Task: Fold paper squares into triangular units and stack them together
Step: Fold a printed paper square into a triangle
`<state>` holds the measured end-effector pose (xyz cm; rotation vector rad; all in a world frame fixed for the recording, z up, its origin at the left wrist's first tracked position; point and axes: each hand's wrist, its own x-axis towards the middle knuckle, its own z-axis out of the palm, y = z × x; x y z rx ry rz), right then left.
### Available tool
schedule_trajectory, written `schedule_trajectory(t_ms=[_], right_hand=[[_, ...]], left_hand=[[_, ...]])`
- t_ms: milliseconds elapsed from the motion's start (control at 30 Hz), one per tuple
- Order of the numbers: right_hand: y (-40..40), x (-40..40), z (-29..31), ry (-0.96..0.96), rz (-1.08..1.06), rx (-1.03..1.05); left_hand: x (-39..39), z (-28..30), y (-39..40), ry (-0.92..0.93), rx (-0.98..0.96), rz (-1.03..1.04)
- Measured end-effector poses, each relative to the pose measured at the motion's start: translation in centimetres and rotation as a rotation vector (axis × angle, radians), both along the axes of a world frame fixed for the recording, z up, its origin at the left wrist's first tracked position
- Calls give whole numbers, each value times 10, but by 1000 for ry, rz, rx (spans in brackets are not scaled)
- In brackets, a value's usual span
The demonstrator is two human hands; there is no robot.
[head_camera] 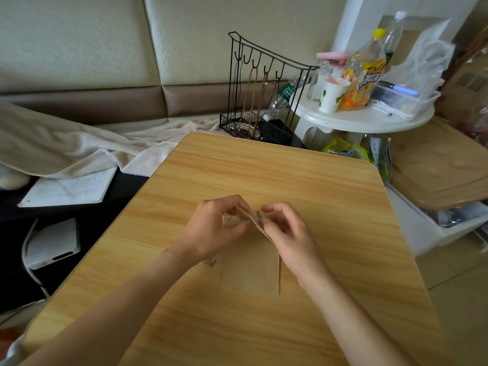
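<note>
A small printed paper piece [252, 219], partly folded, is held just above the wooden table [290, 175] near its middle. My left hand [214, 231] pinches its left side, and my right hand [285, 231] pinches its right edge with thumb and forefinger. Under my hands lies a stack of tan paper squares [250, 270] flat on the table. A corner of printed paper [210, 262] peeks out beside my left wrist. How the held piece is folded stays mostly hidden by my fingers.
A black wire rack [258, 93] stands past the table's far edge. A white round side table [364, 114] with bottles, a cup and a plastic tray is at the back right. A notebook [68, 187] and blanket [79, 146] lie to the left.
</note>
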<state>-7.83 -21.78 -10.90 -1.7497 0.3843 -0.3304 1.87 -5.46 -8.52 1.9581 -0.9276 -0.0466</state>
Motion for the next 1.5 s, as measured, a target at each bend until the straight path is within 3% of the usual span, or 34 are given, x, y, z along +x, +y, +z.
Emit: schedule_trajectory(t_ms=[133, 300, 567, 833, 1267, 1500], right_hand=[[3, -2, 2, -39, -11, -56], [6, -6, 6, -79, 71, -41], [5, -3, 4, -61, 59, 72], [1, -1, 4, -96, 38, 177], [-3, 3, -4, -106, -83, 220], [-2, 3, -4, -109, -108, 210]], left_hand=[[2, 1, 0, 230, 61, 33], [3, 5, 2, 370, 91, -76], [4, 7, 1, 673, -143, -9], [4, 5, 1, 624, -21, -49], [8, 5, 2, 852, -155, 97], [8, 6, 2, 850, -171, 108]])
